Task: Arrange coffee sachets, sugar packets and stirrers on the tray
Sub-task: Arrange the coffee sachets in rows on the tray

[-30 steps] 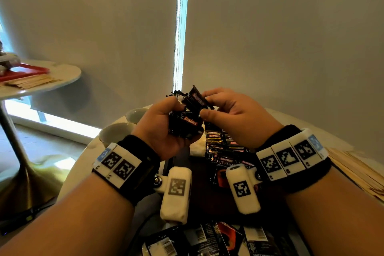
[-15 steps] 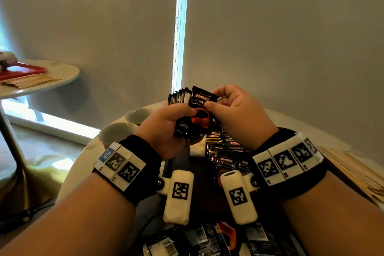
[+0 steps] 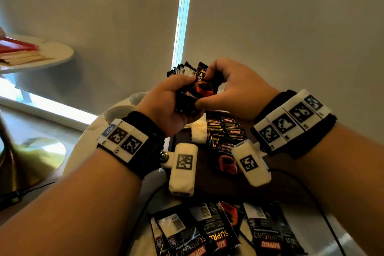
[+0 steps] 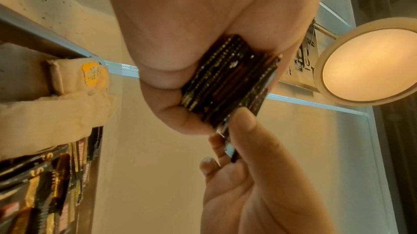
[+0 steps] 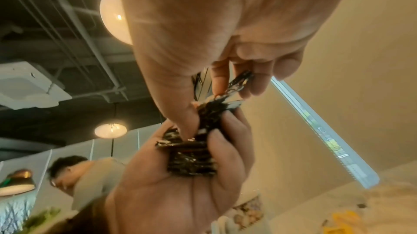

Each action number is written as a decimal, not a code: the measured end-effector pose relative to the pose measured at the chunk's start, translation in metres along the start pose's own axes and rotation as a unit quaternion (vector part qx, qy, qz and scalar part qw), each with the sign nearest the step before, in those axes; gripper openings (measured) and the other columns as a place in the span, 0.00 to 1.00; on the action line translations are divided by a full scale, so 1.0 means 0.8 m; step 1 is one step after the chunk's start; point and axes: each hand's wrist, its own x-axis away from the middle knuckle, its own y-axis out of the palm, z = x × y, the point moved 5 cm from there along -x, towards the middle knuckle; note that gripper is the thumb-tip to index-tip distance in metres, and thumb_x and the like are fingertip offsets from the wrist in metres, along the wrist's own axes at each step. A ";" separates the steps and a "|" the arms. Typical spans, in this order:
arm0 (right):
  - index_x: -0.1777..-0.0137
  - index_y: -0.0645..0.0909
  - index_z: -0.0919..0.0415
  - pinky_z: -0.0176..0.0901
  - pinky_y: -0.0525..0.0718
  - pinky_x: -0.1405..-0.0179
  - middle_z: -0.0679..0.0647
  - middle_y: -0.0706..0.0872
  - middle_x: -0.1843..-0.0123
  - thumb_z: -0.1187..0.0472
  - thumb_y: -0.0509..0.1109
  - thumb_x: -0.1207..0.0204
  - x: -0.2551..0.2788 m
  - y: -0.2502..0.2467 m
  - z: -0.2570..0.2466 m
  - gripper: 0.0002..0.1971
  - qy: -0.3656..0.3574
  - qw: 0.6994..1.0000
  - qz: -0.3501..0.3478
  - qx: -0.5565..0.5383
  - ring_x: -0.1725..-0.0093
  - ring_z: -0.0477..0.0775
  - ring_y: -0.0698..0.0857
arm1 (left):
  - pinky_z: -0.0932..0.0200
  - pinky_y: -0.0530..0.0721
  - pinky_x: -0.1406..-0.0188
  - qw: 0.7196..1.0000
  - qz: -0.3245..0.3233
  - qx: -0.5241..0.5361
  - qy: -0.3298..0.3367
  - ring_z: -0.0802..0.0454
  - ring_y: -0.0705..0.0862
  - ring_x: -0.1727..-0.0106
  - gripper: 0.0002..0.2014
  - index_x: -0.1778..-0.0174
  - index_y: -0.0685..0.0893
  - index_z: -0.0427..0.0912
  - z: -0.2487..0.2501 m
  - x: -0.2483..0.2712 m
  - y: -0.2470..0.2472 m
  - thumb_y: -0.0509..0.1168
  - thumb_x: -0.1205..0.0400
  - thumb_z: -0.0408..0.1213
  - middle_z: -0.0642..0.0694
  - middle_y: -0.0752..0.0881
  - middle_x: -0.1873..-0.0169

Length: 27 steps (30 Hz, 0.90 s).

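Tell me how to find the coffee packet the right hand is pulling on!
Start at the round white table, then look above it where both hands meet. The left hand grips a thick stack of black sachets, and the right hand pinches the front sachet. It is the only held one showing its face, a red cup; the rest show only edges.

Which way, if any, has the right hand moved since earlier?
Yes: the right hand rose slightly above the sachet row on the tray.
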 end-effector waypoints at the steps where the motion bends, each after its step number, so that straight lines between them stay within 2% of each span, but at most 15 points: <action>1: 0.46 0.79 0.50 0.27 0.83 0.60 0.45 0.85 0.50 0.53 0.86 0.37 -0.002 -0.003 0.001 0.23 0.004 1.000 0.008 0.005 0.55 0.39 0.86 | 0.54 0.86 0.65 1.000 0.015 0.017 0.006 0.50 0.87 0.64 0.18 0.35 0.79 0.35 0.002 0.000 -0.002 0.64 0.18 0.40 0.41 0.88 0.58; 4: 0.45 0.78 0.50 0.33 0.83 0.58 0.46 0.85 0.49 0.52 0.84 0.35 -0.007 -0.011 0.018 0.22 0.038 0.998 0.039 0.012 0.53 0.43 0.86 | 0.55 0.86 0.69 0.993 0.075 0.079 0.041 0.49 0.85 0.65 0.12 0.40 0.78 0.34 0.012 -0.001 -0.011 0.62 0.15 0.37 0.40 0.84 0.62; 5: 0.45 0.77 0.49 0.34 0.82 0.59 0.45 0.84 0.49 0.52 0.84 0.34 -0.010 -0.009 0.026 0.22 0.064 0.997 0.027 0.023 0.53 0.44 0.85 | 0.56 0.85 0.69 0.990 0.087 0.093 0.054 0.49 0.84 0.66 0.09 0.44 0.79 0.35 0.016 0.000 -0.014 0.62 0.15 0.37 0.41 0.84 0.64; 7: 0.44 0.76 0.47 0.37 0.83 0.56 0.44 0.84 0.48 0.49 0.84 0.34 -0.014 0.006 0.038 0.23 0.105 0.987 -0.063 0.100 0.51 0.45 0.84 | 0.57 0.85 0.68 0.987 0.097 0.101 0.081 0.49 0.84 0.67 0.06 0.49 0.79 0.37 0.023 0.002 -0.017 0.61 0.14 0.37 0.42 0.84 0.67; 9: 0.41 0.76 0.46 0.42 0.86 0.50 0.44 0.83 0.48 0.46 0.84 0.34 -0.017 0.026 0.040 0.25 0.097 0.956 -0.168 0.219 0.50 0.46 0.83 | 0.56 0.84 0.65 0.985 0.102 0.095 0.099 0.50 0.84 0.67 0.06 0.50 0.80 0.37 0.026 0.003 -0.017 0.61 0.14 0.36 0.44 0.85 0.70; 11: 0.40 0.77 0.47 0.45 0.86 0.49 0.44 0.83 0.48 0.44 0.83 0.33 -0.020 0.046 0.033 0.25 0.071 0.930 -0.222 0.283 0.51 0.46 0.82 | 0.55 0.83 0.62 0.985 0.100 0.093 0.105 0.50 0.85 0.66 0.06 0.49 0.80 0.37 0.025 0.005 -0.016 0.61 0.14 0.36 0.44 0.85 0.71; 17: 0.46 0.79 0.46 0.48 0.87 0.48 0.44 0.81 0.48 0.40 0.83 0.38 -0.046 0.094 0.029 0.24 0.026 0.892 -0.256 0.371 0.50 0.48 0.81 | 0.54 0.84 0.64 0.985 0.100 0.096 0.108 0.49 0.85 0.64 0.07 0.45 0.80 0.36 0.026 0.003 -0.022 0.63 0.15 0.36 0.42 0.85 0.64; 20: 0.47 0.81 0.50 0.43 0.82 0.55 0.46 0.82 0.47 0.42 0.83 0.37 -0.049 0.111 0.033 0.23 0.034 0.875 -0.291 0.384 0.51 0.49 0.81 | 0.54 0.85 0.65 0.985 0.098 0.101 0.101 0.48 0.85 0.63 0.08 0.44 0.79 0.36 0.024 0.001 -0.025 0.64 0.16 0.36 0.40 0.84 0.61; 23: 0.44 0.83 0.51 0.37 0.74 0.62 0.44 0.83 0.51 0.48 0.84 0.34 -0.049 0.124 0.034 0.22 0.030 0.881 -0.312 0.355 0.54 0.46 0.81 | 0.55 0.85 0.67 0.986 0.093 0.105 0.091 0.48 0.85 0.64 0.09 0.44 0.78 0.35 0.021 -0.001 -0.026 0.64 0.16 0.37 0.39 0.84 0.60; 25: 0.38 0.83 0.53 0.37 0.77 0.55 0.45 0.84 0.49 0.50 0.84 0.33 -0.049 0.131 0.034 0.24 0.028 0.882 -0.323 0.342 0.52 0.47 0.82 | 0.55 0.85 0.67 0.986 0.089 0.107 0.087 0.49 0.86 0.66 0.08 0.45 0.79 0.36 0.020 -0.002 -0.026 0.63 0.16 0.36 0.40 0.84 0.61; 27: 0.36 0.82 0.55 0.43 0.82 0.46 0.48 0.84 0.45 0.51 0.83 0.31 -0.049 0.135 0.035 0.25 0.034 0.877 -0.329 0.349 0.47 0.51 0.83 | 0.55 0.85 0.67 0.986 0.088 0.110 0.087 0.49 0.86 0.67 0.08 0.46 0.79 0.36 0.020 -0.003 -0.025 0.63 0.16 0.36 0.40 0.84 0.62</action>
